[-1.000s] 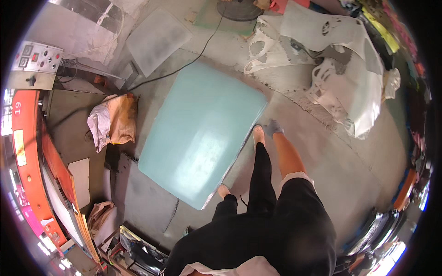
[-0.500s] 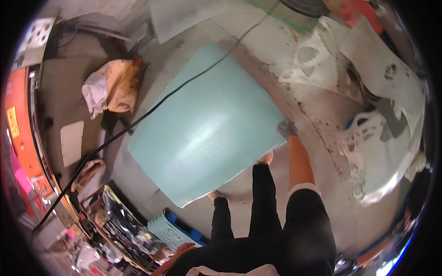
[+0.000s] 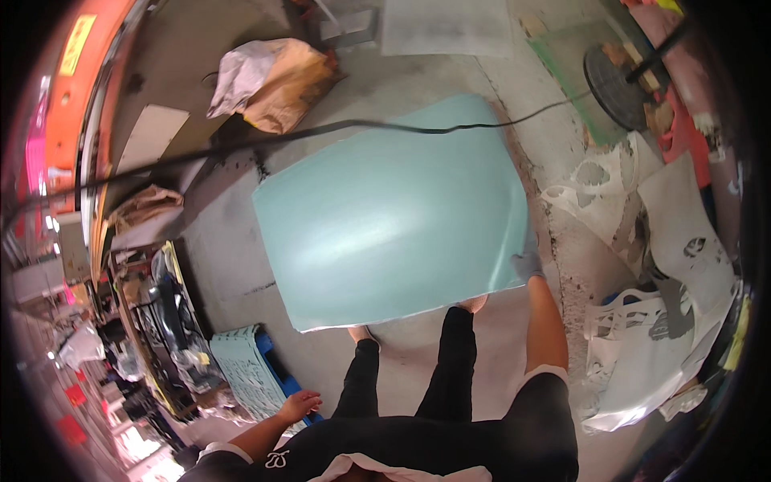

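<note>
A large pale-teal sheet [image 3: 393, 217] spreads out in front of my feet, its surface glossy. Grey-gloved, my right hand [image 3: 527, 265] grips the sheet's near right corner. A bright crease runs along the sheet beside that hand. The fingers' far side is hidden under the edge. My left hand [image 3: 302, 406] is bare and hangs low by my left leg, its fingers somewhat apart and nothing in them. It is nearest to a pale-green speckled panel [image 3: 241, 369] with a blue edge, and is away from the teal sheet.
A black cable [image 3: 313, 132] stretches across the view over the sheet's far part. Brown crumpled paper [image 3: 285, 88] lies far left. White cut-out sheets [image 3: 683, 217] are piled at right, near a round black base [image 3: 614, 84]. A cluttered rack [image 3: 173, 313] stands at left.
The view has turned, and the sheet appears rotated, with a crease now showing near its right edge. My right hand keeps its hold. More of my left hand has come into view.
</note>
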Motion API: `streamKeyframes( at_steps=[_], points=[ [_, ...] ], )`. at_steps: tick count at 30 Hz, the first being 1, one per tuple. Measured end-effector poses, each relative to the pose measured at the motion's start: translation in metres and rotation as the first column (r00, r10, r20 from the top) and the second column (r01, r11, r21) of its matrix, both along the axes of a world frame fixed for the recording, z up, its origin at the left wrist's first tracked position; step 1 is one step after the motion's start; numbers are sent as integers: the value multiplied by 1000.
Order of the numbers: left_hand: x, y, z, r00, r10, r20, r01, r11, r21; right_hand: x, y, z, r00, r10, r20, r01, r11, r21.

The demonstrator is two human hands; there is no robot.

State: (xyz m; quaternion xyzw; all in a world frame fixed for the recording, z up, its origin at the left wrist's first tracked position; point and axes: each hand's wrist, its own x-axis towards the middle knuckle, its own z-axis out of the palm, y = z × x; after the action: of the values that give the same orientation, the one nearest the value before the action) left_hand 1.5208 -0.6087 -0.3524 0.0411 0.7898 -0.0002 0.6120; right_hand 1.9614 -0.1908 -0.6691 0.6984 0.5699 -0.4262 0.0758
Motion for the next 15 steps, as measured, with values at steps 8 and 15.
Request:
streamKeyframes(
  at_steps=[8,15],
  points=[
    [-15,-75,31,987,-53,-153,97,950,298,-256,-67,233,692,350,-631,-206,934,292],
    [-20,-116,89,960,228,-163,-72,763,642,-421,-200,431,382,450,-807,-534,821,205]
  ],
)
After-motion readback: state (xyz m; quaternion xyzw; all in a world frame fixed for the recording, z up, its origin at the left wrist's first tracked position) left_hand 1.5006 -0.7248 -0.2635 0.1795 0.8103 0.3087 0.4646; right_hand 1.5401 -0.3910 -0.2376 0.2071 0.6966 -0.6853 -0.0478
